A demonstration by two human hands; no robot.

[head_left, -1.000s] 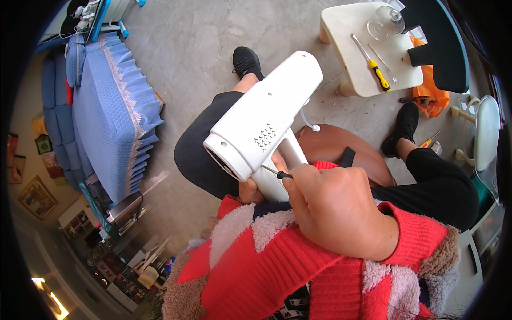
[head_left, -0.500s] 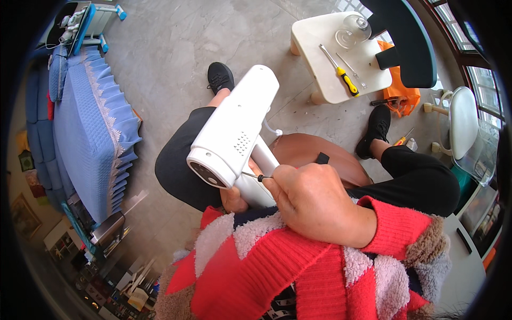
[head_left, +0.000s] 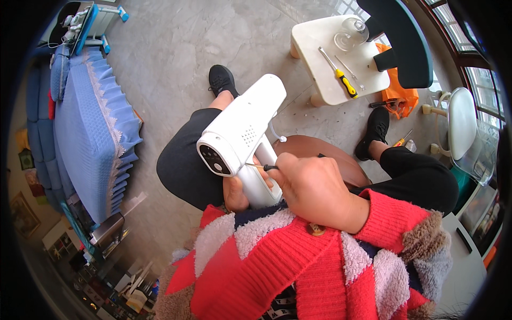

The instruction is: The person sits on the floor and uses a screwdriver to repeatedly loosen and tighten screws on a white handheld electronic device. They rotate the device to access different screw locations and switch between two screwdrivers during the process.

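A white handheld spray gun [head_left: 245, 120] with a dark button panel at its rear end is tilted above my lap. Around its handle wraps my left hand [head_left: 235, 193], partly hidden behind the white casing. My right hand [head_left: 311, 184] grips the dark handle of a thin screwdriver [head_left: 269, 167]. The screwdriver's shaft reaches the casing where the handle meets the body; its very tip is hard to make out. From the gun's far side hangs a short clear tube [head_left: 279, 137].
On a cream stool [head_left: 314, 37] lie a yellow-black screwdriver [head_left: 345, 82], a thin rod and a clear plastic container [head_left: 350, 34]. An orange bag [head_left: 404, 96] stands beside it. A brown leather seat [head_left: 320, 154] is between my legs. At left is a blue-covered sofa [head_left: 88, 133].
The spray gun has shifted slightly right and turned, so its button panel shows more. My right hand and the screwdriver have moved slightly up with it.
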